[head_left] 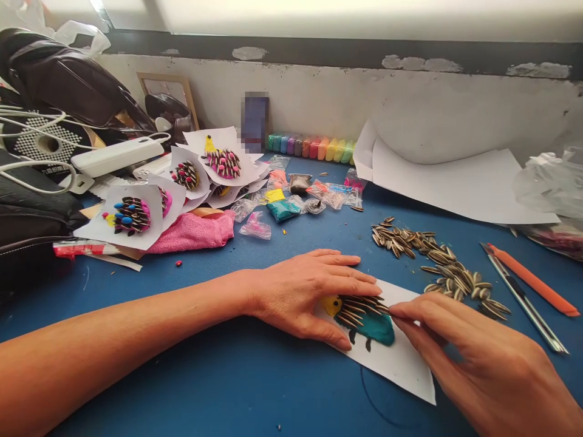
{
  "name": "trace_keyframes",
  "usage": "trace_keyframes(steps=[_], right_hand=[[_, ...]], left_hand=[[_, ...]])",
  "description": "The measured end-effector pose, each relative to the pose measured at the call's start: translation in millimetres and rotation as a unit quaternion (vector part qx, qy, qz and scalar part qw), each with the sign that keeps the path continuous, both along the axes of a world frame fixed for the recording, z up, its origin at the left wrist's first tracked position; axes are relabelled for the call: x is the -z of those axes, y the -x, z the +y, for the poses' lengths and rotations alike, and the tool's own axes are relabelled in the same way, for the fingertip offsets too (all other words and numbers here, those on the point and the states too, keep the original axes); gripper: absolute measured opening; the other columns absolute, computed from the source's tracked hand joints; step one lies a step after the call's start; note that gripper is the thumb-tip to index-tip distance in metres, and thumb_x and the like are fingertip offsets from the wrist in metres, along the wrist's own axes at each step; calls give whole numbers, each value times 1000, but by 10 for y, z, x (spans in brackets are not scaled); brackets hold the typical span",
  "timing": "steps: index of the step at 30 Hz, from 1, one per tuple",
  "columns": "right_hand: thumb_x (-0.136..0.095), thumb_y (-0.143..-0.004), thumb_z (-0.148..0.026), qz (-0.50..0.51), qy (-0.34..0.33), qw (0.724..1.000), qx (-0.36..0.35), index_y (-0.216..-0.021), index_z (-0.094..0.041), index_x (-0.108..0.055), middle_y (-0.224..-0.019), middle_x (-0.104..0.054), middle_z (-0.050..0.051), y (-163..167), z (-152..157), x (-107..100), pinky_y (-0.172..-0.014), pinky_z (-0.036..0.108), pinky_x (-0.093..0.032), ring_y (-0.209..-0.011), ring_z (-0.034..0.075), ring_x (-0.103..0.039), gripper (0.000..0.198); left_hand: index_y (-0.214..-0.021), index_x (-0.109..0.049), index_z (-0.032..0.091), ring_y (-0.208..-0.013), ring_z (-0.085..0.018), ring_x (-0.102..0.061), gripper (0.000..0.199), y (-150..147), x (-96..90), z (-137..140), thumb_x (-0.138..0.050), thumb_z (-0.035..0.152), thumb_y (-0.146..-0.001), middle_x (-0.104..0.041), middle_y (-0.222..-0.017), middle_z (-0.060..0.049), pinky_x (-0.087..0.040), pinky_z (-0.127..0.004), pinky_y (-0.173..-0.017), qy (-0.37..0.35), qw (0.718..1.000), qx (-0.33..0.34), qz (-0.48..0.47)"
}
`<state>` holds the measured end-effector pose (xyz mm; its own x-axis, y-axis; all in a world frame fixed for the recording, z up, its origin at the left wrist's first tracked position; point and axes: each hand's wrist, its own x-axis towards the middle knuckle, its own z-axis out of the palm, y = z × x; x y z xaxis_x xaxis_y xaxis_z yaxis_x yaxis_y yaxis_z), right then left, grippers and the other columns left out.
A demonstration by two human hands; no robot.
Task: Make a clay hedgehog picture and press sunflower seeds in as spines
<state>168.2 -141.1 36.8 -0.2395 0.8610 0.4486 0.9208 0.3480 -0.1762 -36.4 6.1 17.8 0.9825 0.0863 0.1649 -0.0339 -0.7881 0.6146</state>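
My left hand [310,291] lies flat with fingers spread over a white sheet of paper [414,364]. On that paper is a hedgehog figure with a teal clay body [376,329], a yellow clay head [332,304] partly under my left hand, and two dark feet. Rows of striped sunflower seeds [357,311] stick out of the body like spines. At the right end of the rows, my right hand [483,358] pinches a sunflower seed [388,309] between thumb and index finger, its tip against the clay.
Loose sunflower seeds [449,267] lie beyond the paper. A pen [523,300] and an orange craft knife [532,279] are at right. Clay packets [283,209], a pink towel [195,232] and finished hedgehog sheets [132,215] sit farther left. Blank paper [446,182] rests against the wall.
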Motion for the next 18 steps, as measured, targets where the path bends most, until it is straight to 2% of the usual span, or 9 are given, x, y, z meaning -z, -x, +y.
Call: trace_keyframes(steps=[6,12,18], right_hand=[[-49,-96,-27,6,6,1000,10,-92,-24,-65,-81,-69,0,35,13,-6,-57,19,-52,-64,11,-67,17],[-47,-98,-38,-8,45,999,27,-89,-26,-71,-79,-67,2,31,3,3,-55,21,-49,-62,12,-64,28],[-46,-98,-27,-62,50,997,8,-96,-25,-67,-81,-64,1,-14,-39,73,-58,20,-48,-66,11,-63,21]], left_hand=[[-145,-47,30,-148,-26,-29,69,1,3,-6,-75,42,-83,-46,-151,-2,-18,-46,-124,3,1000,-3,-5],[-144,-48,26,-148,-26,-28,69,5,15,-5,-75,43,-83,-47,-151,-4,-18,-45,-124,-4,1000,-5,-6],[-145,-47,27,-149,-25,-25,68,7,15,-2,-73,45,-84,-45,-153,-2,-14,-42,-124,-9,1000,-7,13]])
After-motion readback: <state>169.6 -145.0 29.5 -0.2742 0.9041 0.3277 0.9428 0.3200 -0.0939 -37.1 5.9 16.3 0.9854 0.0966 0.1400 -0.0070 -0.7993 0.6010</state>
